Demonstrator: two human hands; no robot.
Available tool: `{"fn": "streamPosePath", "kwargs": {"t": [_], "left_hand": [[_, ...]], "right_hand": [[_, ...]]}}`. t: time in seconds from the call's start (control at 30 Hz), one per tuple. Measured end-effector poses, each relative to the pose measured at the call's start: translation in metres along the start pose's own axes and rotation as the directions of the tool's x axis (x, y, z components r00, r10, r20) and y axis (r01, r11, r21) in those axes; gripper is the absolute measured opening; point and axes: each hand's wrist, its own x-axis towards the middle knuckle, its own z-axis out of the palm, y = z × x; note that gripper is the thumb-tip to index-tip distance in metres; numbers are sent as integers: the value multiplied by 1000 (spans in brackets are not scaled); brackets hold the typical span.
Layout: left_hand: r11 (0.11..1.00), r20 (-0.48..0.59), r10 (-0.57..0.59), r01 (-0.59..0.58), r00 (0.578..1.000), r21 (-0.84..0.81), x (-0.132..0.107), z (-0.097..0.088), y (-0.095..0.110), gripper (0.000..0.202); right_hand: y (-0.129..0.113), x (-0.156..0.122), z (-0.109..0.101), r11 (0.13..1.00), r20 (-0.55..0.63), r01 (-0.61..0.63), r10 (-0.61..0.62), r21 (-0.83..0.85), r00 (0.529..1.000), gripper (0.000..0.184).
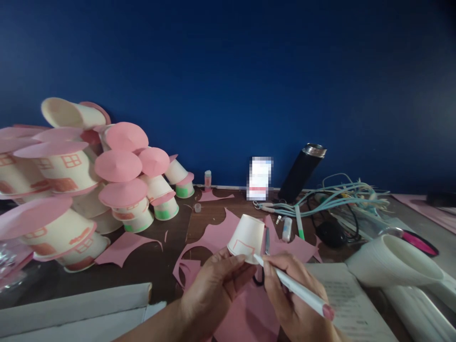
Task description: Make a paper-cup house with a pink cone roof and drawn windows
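Head view: my left hand (217, 282) pinched a white tapered paper cup (246, 230), rim down, above cut pink paper (249, 318); my right hand (301, 308) gripped a white red-ended marker (297, 288), tip near the rim. A slipping left pinch could have skewed the red line drawing (244, 246).

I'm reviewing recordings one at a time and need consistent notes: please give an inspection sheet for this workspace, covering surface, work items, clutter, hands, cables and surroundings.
Surface: dark brown tabletop, partly covered by paper scraps.
Work items: paper cup, wide rim down, red outline on its side; white pen, tip at the rim.
Clutter: pink paper scraps; decorated cups stacked at left, many with pink roofs; black flask, leaning.
Hands: left hand holds the cup; right hand grips the pen.
Cables: pale blue cables, bundled at right.
Surroundings: dark blue wall behind.
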Motion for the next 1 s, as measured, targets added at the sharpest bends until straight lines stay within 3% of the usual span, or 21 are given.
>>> {"fn": "streamPosePath", "kwargs": {"t": [1.0], "left_hand": [[1000, -70, -9, 10, 998, 10, 0, 3, 1, 7]], "right_hand": [[-1, 3, 1, 999, 1, -6, 5, 49, 1000, 7]]}}
